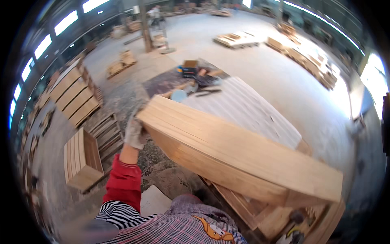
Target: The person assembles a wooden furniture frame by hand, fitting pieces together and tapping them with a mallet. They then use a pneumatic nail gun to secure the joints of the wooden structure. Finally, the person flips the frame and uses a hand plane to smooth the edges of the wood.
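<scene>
A long pale wooden drawer (235, 142) is held tilted across the middle of the view, its plain outer side facing up. My left hand (136, 132), in a whitish work glove, grips its far left end; some fingers are hidden behind the wood. My right hand does not show. Beneath the drawer's right half is another open wooden box (260, 213), partly covered. Beyond the drawer lies a worktable with a pale ribbed covering (248, 107).
Tools and a small box (189, 67) lie on the table's far end. To the left, a similar wooden drawer (83, 162) rests by slatted pallets (107, 134), near a tall stack of drawers (77, 95). A post (145, 28) and wood piles (304, 59) stand farther off.
</scene>
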Demonstrator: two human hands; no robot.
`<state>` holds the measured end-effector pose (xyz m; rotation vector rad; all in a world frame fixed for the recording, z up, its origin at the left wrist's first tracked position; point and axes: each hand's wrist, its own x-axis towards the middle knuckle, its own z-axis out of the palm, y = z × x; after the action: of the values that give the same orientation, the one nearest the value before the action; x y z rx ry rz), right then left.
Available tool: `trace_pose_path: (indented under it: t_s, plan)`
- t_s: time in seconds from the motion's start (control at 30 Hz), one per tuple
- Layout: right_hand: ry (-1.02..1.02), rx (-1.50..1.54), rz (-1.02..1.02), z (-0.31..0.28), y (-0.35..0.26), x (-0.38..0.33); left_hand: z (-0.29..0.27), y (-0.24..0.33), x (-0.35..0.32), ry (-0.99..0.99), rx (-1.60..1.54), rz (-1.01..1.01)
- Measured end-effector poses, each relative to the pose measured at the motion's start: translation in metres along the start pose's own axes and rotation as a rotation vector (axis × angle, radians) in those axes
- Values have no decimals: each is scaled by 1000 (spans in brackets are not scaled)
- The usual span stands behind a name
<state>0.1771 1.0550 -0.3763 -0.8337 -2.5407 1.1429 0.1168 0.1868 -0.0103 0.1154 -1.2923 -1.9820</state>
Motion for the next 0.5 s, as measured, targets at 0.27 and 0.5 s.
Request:
trace_pose_path:
  t_s: [0.27,0.5]
  plan:
    - [-78,291,-292,-6,-319,-20,-23,13,-4,-88,4,-90]
    - [39,558,-836,-20,-447,22,-23,26,-3,-107,8,-158]
